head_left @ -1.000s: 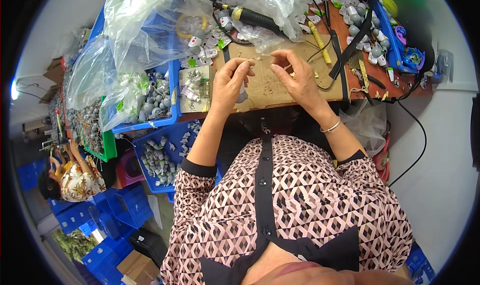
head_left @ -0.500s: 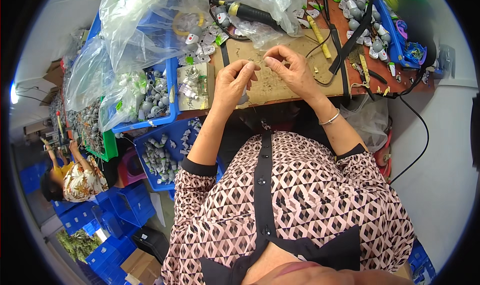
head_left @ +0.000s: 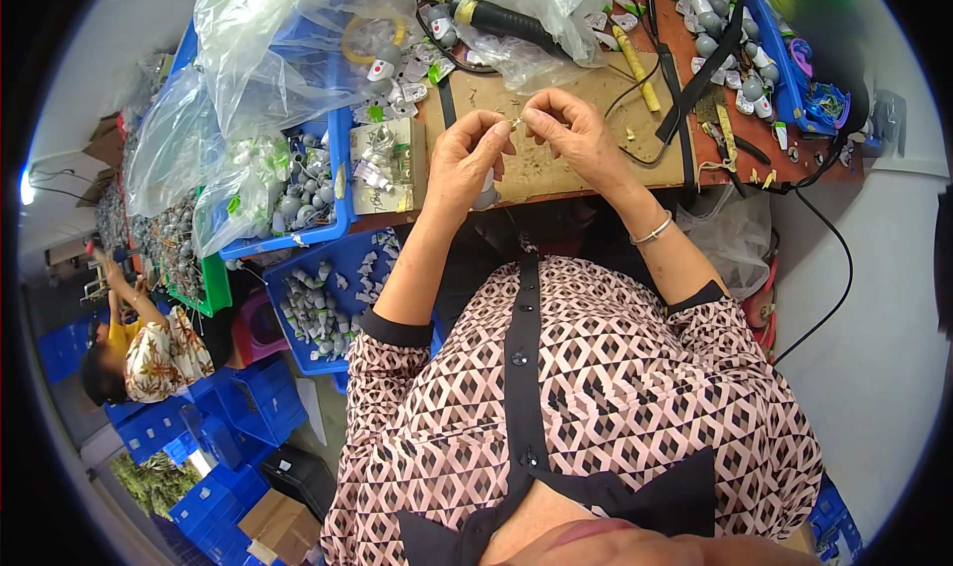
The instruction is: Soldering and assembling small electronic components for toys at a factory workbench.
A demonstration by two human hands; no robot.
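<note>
My left hand (head_left: 467, 159) is closed, its thumb pressed towards the curled fingers. Below those fingers shows part of a grey-and-white plastic piece (head_left: 485, 197), mostly hidden by the hand. Opposite, my right hand (head_left: 578, 141) makes a pinch with thumb and forefinger. Something tiny and pale shows between the two hands' fingertips, too small to name. Both hands are over the front part of a brown board (head_left: 541, 174) on the table.
A blue tray (head_left: 342, 169) of grey-and-white pieces, partly under clear plastic bags (head_left: 268, 55), stands at left. Nearby lie a small box (head_left: 387, 194), a black-handled tool (head_left: 506, 25), a yellow stick (head_left: 636, 70) and pliers (head_left: 749, 147). Another person (head_left: 164, 357) works far left.
My hands have come slightly closer, with the fingertips now almost meeting. At far left the other person's arms have shifted.
</note>
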